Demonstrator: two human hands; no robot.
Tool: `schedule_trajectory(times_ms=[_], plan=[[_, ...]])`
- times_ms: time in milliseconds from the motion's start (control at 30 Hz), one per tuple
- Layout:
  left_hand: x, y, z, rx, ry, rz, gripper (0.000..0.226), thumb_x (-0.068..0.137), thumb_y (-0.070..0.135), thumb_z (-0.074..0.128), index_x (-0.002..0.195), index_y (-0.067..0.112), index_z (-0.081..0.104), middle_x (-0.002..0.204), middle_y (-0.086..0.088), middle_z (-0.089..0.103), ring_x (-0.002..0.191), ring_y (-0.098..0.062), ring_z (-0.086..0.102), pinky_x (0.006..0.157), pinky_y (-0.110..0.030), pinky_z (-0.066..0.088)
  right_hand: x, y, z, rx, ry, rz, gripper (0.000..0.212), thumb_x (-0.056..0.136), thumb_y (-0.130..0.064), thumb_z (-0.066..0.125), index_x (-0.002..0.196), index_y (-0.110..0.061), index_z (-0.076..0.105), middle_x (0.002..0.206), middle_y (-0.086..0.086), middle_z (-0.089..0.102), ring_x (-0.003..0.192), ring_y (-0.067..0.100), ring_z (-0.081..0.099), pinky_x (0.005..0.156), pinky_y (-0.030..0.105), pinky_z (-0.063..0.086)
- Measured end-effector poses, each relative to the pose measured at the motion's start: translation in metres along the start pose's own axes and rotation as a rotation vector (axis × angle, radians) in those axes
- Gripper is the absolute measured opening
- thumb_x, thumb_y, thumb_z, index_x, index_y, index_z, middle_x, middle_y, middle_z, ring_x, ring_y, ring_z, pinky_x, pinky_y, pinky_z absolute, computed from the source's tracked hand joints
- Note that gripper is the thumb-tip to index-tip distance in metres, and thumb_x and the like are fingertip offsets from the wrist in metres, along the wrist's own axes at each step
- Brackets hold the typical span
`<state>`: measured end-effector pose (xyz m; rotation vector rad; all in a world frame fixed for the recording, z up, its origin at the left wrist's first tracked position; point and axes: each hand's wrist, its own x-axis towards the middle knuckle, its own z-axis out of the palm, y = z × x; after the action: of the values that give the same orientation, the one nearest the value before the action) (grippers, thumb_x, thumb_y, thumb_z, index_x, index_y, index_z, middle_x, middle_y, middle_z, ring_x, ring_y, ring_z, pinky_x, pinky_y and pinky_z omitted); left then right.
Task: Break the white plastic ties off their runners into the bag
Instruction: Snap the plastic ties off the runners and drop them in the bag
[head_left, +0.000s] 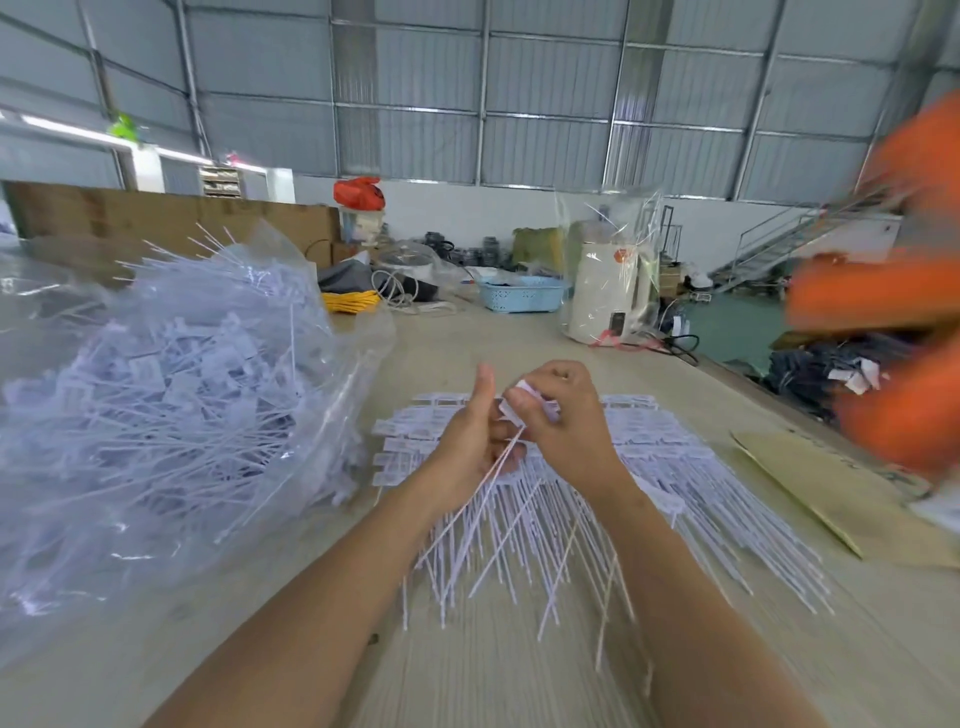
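Note:
A stack of white plastic ties on their runners (670, 467) lies flat on the table in front of me, tails pointing toward me. Above it my left hand (470, 441) grips a bundle of loose white ties (488, 499), thumb raised, their tails hanging down. My right hand (563, 421) pinches the head of a tie (524, 387) right beside my left thumb. On the left lies a large clear plastic bag (171, 395), open toward the middle and piled with several separated white ties.
A person in orange (893, 332), blurred, stands at the right table edge. A cardboard sheet (831, 499) lies at right. Farther back on the table stand a white appliance in plastic wrap (608, 291), a blue basket (522, 293) and yellow cloth (350, 301).

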<state>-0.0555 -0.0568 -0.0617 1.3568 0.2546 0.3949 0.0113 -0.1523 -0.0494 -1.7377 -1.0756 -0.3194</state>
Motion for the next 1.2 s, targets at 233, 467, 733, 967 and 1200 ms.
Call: schedule_trajectory(times_ms=[233,467,733,967,1200], plan=[[-0.002,-0.002,0.003,0.03,0.134,0.203,0.033,0.098,0.023,0.05,0.073,0.007,0.066,0.058,-0.005,0.063,0.045,-0.015,0.048,0.041,-0.019,0.038,-0.005,0.002,-0.008,0.181,-0.297,0.061,0.049,0.091,-0.007,0.057,0.137,-0.017,0.046,0.131,0.007,0.036,0.114,0.005,0.047,0.094,0.009,0.039],[-0.001,0.001,-0.005,0.066,0.194,0.238,0.028,0.099,0.025,0.047,0.086,0.004,0.06,0.055,-0.005,0.054,0.038,-0.009,0.043,0.038,-0.018,0.033,-0.001,0.009,-0.01,0.107,-0.311,0.24,0.026,0.096,-0.021,0.052,0.093,0.001,0.066,0.078,0.008,0.066,0.053,0.017,0.056,0.06,0.027,0.049],[0.001,-0.003,-0.004,0.224,0.304,0.172,0.026,0.095,0.02,0.056,0.074,0.006,0.058,0.054,-0.003,0.051,0.033,-0.005,0.039,0.036,-0.015,0.03,-0.002,0.014,0.003,-0.339,-0.254,0.024,0.035,0.094,-0.028,0.054,0.075,-0.001,0.065,0.069,0.012,0.062,0.066,0.026,0.055,0.06,0.033,0.04],[0.016,-0.011,-0.029,0.383,0.607,0.062,0.028,0.094,0.025,0.057,0.088,-0.002,0.062,0.082,-0.026,0.063,0.071,-0.031,0.066,0.062,-0.036,0.051,-0.003,0.002,-0.004,-0.365,0.029,-0.176,0.035,0.092,-0.029,0.056,0.066,-0.006,0.054,0.058,0.004,0.055,0.055,0.027,0.049,0.05,0.031,0.037],[-0.022,0.032,0.011,0.337,0.345,0.338,0.026,0.098,0.027,0.05,0.076,0.012,0.056,0.059,-0.001,0.052,0.04,-0.007,0.045,0.043,-0.018,0.037,-0.003,0.018,-0.008,-0.324,0.039,0.005,0.04,0.094,-0.03,0.053,0.06,-0.016,0.04,0.049,-0.004,0.034,0.055,0.026,0.038,0.05,0.031,0.025]])
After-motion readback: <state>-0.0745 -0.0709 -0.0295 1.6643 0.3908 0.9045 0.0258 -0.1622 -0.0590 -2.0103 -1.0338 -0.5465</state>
